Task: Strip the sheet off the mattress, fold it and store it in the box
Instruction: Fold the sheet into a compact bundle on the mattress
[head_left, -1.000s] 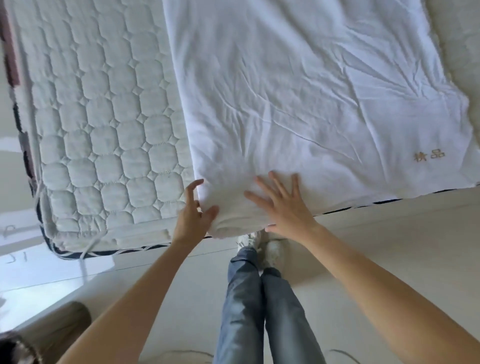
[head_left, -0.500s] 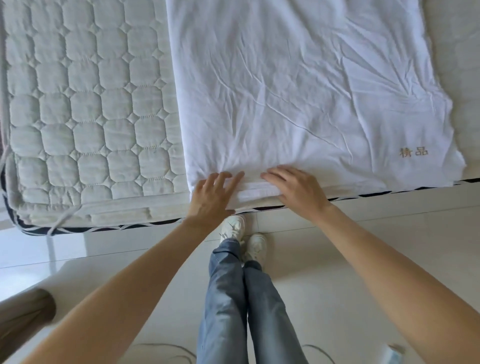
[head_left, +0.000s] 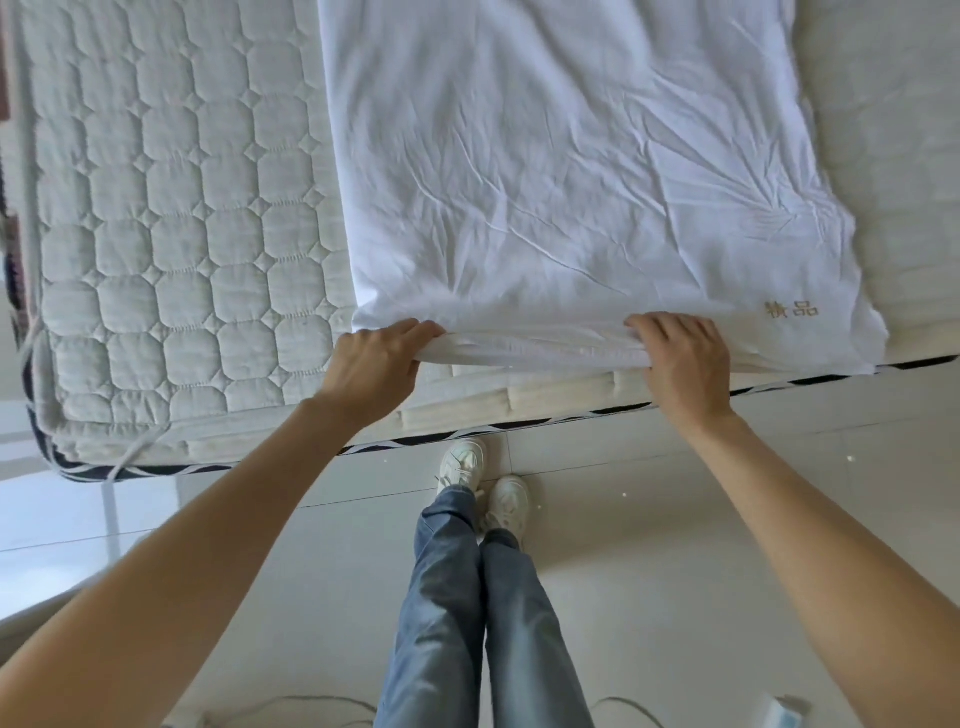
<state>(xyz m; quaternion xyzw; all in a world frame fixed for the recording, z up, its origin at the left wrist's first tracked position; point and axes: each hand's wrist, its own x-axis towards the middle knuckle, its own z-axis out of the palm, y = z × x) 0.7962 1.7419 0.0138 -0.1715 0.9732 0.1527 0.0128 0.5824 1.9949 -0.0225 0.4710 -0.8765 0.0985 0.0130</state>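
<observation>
Closest to the camera are two legs in jeans (head_left: 467, 597) and two white sneakers (head_left: 485, 480) on the tile floor (head_left: 649, 519). Both hands are pinching the near edge of the one white sheet (head_left: 571, 182), left hand (head_left: 376, 364) and right hand (head_left: 680, 358) well apart. It's lying folded on the one quilted mattress (head_left: 171, 234), with gold lettering (head_left: 791, 309) near the right hand.

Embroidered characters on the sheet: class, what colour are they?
Gold-tan, near the right hand on the white sheet; head view.

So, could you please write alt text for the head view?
Both hands grip the near edge of a folded white sheet on a quilted mattress: left hand at its corner, right hand beside gold embroidered characters.
</observation>
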